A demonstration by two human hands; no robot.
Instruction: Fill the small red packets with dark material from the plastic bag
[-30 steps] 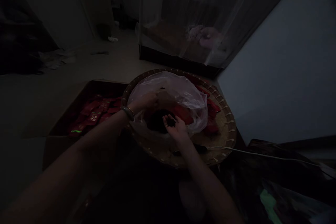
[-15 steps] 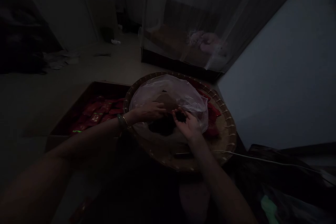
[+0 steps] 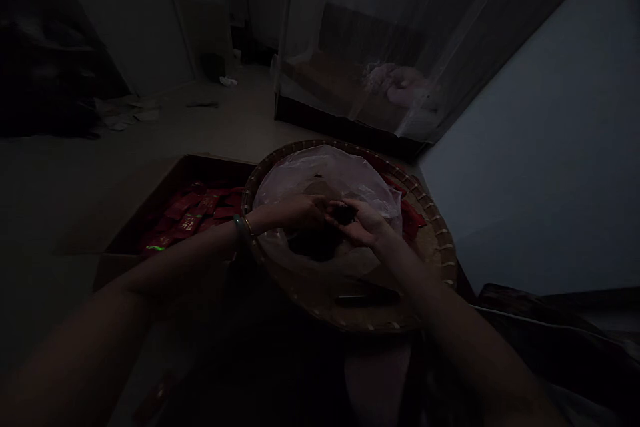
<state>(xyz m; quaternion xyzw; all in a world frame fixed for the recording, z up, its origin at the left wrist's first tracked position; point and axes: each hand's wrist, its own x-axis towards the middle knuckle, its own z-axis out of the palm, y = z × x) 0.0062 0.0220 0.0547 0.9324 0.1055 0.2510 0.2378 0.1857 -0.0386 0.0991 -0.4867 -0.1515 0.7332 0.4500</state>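
Observation:
The scene is very dim. Palm up, my right hand (image 3: 371, 224) is cupped around a small clump of dark loose material (image 3: 345, 215). My left hand (image 3: 303, 211) reaches in from the left, its fingers drawn together and touching the fingertips of the right; whatever they pinch is hidden. Below both hands lies a larger dark heap (image 3: 315, 245) in an open clear plastic bag (image 3: 327, 163). The bag rests in a round woven bamboo tray (image 3: 444, 240). Red packets (image 3: 413, 217) lie on the tray's right side, partly under the bag.
A cardboard box (image 3: 127, 217) of shiny red packets (image 3: 187, 221) stands left of the tray. A dark flat object (image 3: 367, 297) lies near the tray's front edge. Behind is a netted bed (image 3: 345, 90); a pale wall (image 3: 545, 167) rises at right, and a cable (image 3: 525, 319) runs below it.
My left hand has moved right and now meets my right hand, which still cups the dark clump and has turned slightly. The whole view has shifted a little.

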